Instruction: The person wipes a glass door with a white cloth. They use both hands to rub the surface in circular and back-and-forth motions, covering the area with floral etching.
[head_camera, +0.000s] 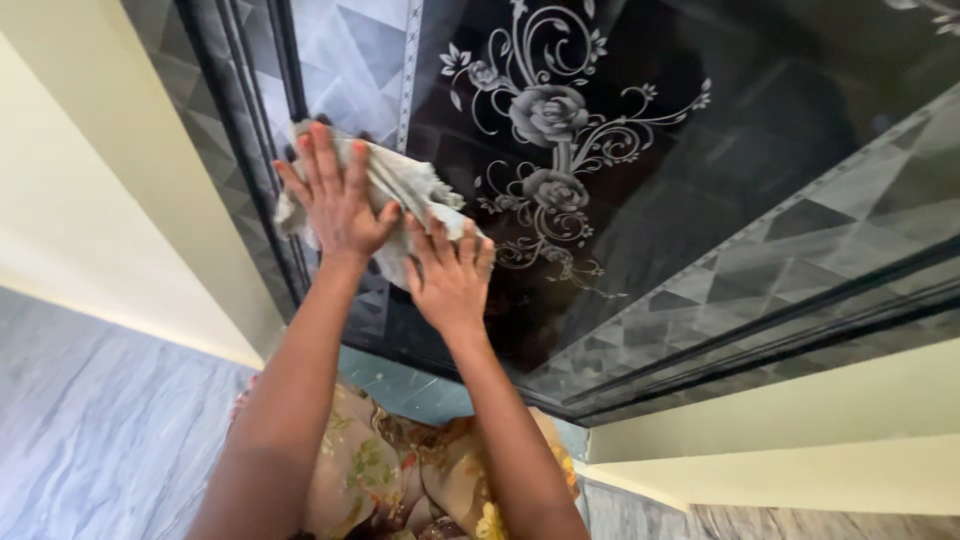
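Observation:
A crumpled grey-white cloth (408, 186) lies pressed against a dark glossy panel (700, 130) that has etched roses and scrolls on it. My left hand (335, 195) lies flat on the cloth's left part, fingers spread and pointing up. My right hand (452, 275) presses on the cloth's lower right edge, fingers also spread. Both forearms reach up from the bottom of the view. Most of the cloth is hidden under the two hands.
The panel has a border of grey triangle patterns (800, 250) and a dark ribbed frame (240, 150). Cream walls (90, 220) stand on both sides. A grey marbled floor (100, 430) lies below, and my floral garment (400, 480) shows between my arms.

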